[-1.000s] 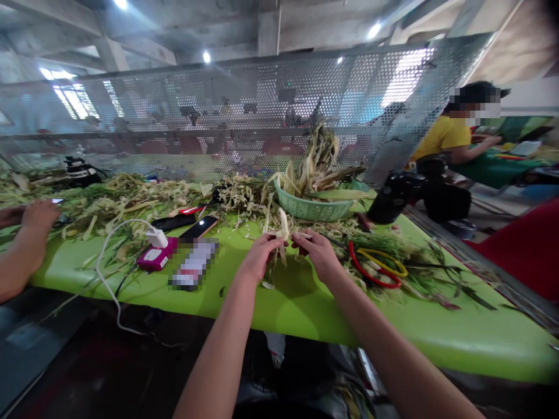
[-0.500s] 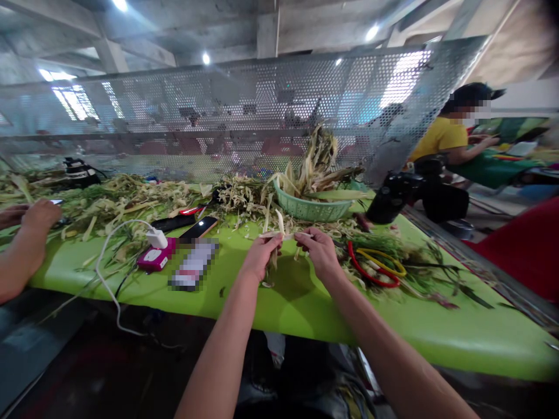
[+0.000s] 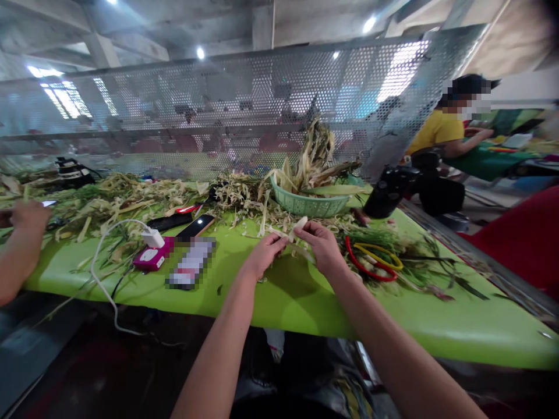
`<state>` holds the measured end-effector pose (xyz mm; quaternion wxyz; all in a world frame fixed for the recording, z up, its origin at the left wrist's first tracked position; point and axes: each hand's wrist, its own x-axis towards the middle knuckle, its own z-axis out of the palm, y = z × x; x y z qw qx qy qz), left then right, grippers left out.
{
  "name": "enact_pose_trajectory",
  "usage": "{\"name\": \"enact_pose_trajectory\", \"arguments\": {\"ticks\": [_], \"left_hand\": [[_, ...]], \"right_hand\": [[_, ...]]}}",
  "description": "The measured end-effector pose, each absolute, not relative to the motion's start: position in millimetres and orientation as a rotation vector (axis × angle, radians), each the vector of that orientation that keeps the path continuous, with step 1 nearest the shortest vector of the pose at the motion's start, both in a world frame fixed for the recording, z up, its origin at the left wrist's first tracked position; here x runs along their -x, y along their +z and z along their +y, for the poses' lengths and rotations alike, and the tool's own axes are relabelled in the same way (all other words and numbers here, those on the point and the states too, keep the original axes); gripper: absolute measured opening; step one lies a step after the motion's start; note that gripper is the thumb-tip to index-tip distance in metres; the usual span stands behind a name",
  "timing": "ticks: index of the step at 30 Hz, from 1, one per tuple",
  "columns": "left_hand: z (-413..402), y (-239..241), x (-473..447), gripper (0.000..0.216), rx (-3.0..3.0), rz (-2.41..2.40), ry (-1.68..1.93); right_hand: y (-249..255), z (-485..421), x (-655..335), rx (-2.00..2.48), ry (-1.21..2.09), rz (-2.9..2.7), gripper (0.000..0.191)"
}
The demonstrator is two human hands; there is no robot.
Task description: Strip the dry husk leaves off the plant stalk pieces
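Note:
Over the front of the green table (image 3: pixel 279 314), my left hand (image 3: pixel 263 256) pinches a pale strip of dried plant leaf (image 3: pixel 300 223), which looks like corn husk. Close by on the right, my right hand (image 3: pixel 321 244) has its thumb and fingers closed on the same pale piece. One end of the strip sticks up between the hands, and another part slants down below my right fingers. Loose husk scraps lie just behind both hands. Beyond them stands a light green plastic basket (image 3: pixel 305 205) with dried husks (image 3: pixel 318 154) rising from it.
Red and yellow loops (image 3: pixel 373 273) lie among green stalks on the right, near a black camera (image 3: pixel 386 192). Left are a phone (image 3: pixel 192 262), a darker phone (image 3: pixel 196 227) and a magenta power block (image 3: pixel 151 257) with a cable. A co-worker's hand (image 3: pixel 30 218) is far left; a mesh screen (image 3: pixel 218 116) stands behind.
My hands have drawn slightly closer together. The strip's free end, upright by my left hand before, now leans by my right fingers. The whole view has shifted slightly.

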<state>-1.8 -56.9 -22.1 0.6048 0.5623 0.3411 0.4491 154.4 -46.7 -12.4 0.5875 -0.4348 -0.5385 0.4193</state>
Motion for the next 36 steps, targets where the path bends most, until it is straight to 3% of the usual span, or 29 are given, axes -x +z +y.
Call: {"name": "enact_pose_trajectory", "arguments": {"ticks": [6,9,10,12,14,19,30,36], "left_hand": [[-60,-18,2,0.032,-1.489,0.902,1.028],[-61,-17,2,0.029,-1.681,1.077,0.968],[-61,-17,2,0.027,-1.728,1.112,0.940],[-60,-18,1,0.025,-1.800,1.136,0.917],[-59,-19,0,0.026,-1.853,1.118,0.927],[-58,-21,-1,0.030,-1.915,1.063,0.918],[-61,-24,-6,0.026,-1.717,0.853,0.849],[-63,-16,1,0.035,-1.469,0.920,1.047]], "right_hand": [[-13,-43,-159,1.069,0.773,-1.291,0.026],[-8,-44,-165,1.157,0.377,-1.467,0.053],[-7,-45,-166,1.176,0.243,-1.554,0.053],[-6,-46,-166,1.179,0.123,-1.724,0.036],[-7,-46,-163,1.139,0.176,-1.851,0.019],[-13,-43,-156,1.056,0.390,-1.811,0.010],[-19,-40,-158,1.123,0.482,-1.519,0.014],[-12,-42,-153,0.976,0.836,-1.269,0.036]]}}
